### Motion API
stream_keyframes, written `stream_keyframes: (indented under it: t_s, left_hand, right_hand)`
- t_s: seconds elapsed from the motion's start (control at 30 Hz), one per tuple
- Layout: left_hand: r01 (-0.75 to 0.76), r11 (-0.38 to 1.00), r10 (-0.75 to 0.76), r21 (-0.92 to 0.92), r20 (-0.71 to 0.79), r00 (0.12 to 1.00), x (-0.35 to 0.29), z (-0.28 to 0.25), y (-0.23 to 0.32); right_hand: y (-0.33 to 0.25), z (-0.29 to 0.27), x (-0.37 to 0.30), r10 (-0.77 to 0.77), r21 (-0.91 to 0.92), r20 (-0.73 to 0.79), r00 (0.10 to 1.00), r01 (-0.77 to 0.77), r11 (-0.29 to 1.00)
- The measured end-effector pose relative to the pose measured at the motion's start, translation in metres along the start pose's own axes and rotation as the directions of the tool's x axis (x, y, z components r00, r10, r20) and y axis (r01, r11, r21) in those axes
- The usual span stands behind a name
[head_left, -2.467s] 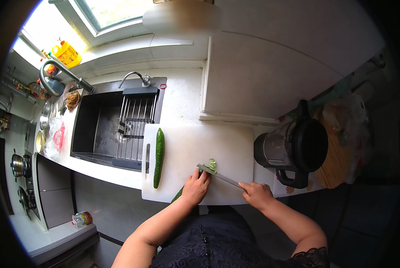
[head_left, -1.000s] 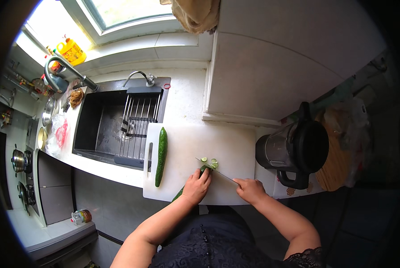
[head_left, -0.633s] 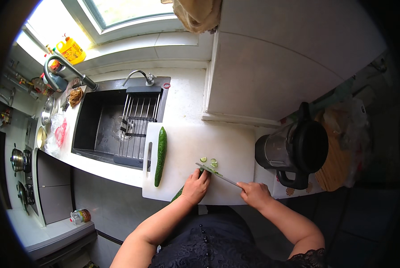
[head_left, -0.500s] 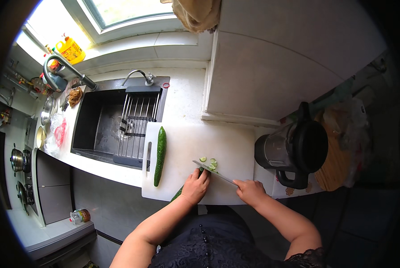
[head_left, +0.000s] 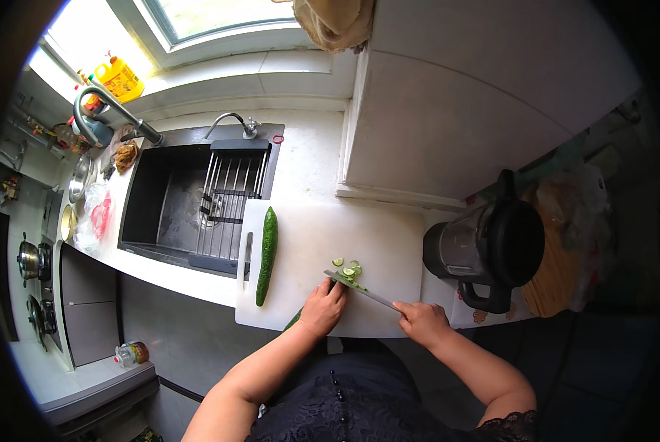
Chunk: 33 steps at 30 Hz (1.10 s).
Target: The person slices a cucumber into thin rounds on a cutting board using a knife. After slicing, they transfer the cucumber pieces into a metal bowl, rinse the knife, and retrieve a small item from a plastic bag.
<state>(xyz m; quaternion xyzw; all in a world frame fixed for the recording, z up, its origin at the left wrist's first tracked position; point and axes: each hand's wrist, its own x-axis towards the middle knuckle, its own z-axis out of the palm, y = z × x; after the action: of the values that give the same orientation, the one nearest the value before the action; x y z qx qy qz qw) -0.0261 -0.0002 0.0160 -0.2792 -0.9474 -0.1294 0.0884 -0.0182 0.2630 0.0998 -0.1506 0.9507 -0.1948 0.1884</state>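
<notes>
On the white cutting board [head_left: 308, 228] my left hand [head_left: 322, 306] is closed over a green cucumber [head_left: 293, 320], which it mostly covers. My right hand [head_left: 423, 323] grips the handle of a kitchen knife [head_left: 370, 295]. The blade slants up and left to the cucumber's cut end, close by my left fingertips. Several pale green cucumber slices [head_left: 350, 271] lie just beyond the blade. A second, whole cucumber [head_left: 268, 256] rests lengthwise near the board's left edge, beside the handle slot, with neither hand on it.
Left of the board is a dark sink [head_left: 168, 191] with a metal drying rack [head_left: 230, 188] and faucet [head_left: 113, 110]. A blender jug with a black lid [head_left: 518, 243] stands close to the board's right. Plastic bags [head_left: 94, 221] lie past the sink.
The knife and my right hand have shifted slightly right and down. More cut slices show beside the blade. My left hand stays on the cucumber, and the view has moved a little.
</notes>
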Motion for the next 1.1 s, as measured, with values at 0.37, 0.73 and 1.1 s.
stream_keyframes:
  t_s: [0.37, 0.73, 1.1]
  left_hand:
    - [0.008, 1.000, -0.009, 0.021, 0.034, 0.999, 0.001, -0.005, 0.002]
    - [-0.005, 1.000, 0.005, -0.024, -0.001, 1.000, -0.002, 0.001, -0.002]
    - [0.003, 1.000, -0.003, -0.019, 0.002, 1.000, -0.001, -0.003, 0.000]
  right_hand:
    - [0.008, 0.037, 0.026, -0.012, 0.015, -0.031, 0.999, 0.013, 1.000]
    - [-0.001, -0.002, 0.006, -0.002, -0.003, 0.009, 1.000, 0.002, 1.000]
    - [0.000, 0.029, 0.035, -0.002, 0.042, -0.015, 1.000, 0.003, 0.999]
